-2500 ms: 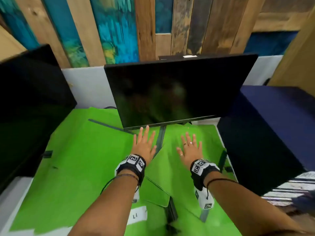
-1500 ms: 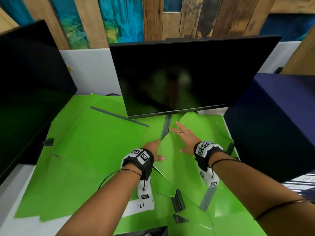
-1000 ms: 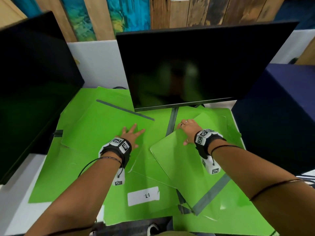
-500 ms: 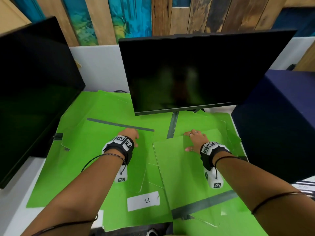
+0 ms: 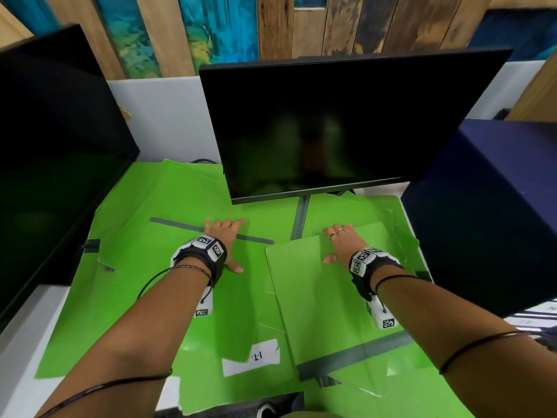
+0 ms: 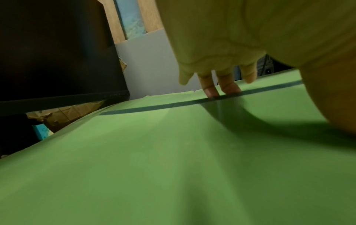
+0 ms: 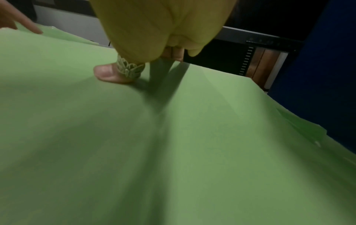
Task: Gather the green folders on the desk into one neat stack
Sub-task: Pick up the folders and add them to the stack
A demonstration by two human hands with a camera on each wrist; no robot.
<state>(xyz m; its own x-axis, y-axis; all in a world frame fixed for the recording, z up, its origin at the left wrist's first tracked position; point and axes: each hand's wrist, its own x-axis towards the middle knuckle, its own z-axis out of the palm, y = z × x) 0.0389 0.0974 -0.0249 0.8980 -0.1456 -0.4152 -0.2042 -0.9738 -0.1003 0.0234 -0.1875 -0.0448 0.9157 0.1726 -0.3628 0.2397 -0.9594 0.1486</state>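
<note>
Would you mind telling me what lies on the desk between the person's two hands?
In the head view, only overlapping green folders and a grey strip's end lie between the left hand and right hand.

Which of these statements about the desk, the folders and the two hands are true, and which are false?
1. The left hand lies on a folder with a grey strip. True.
2. The right hand holds a folder up in the air. False: it rests on a folder lying on the desk.
3. The folders form one neat stack. False: they lie spread and overlapping.
4. A white label lies near the front edge. True.
5. The monitor is showing a picture. False: it is dark.
</note>
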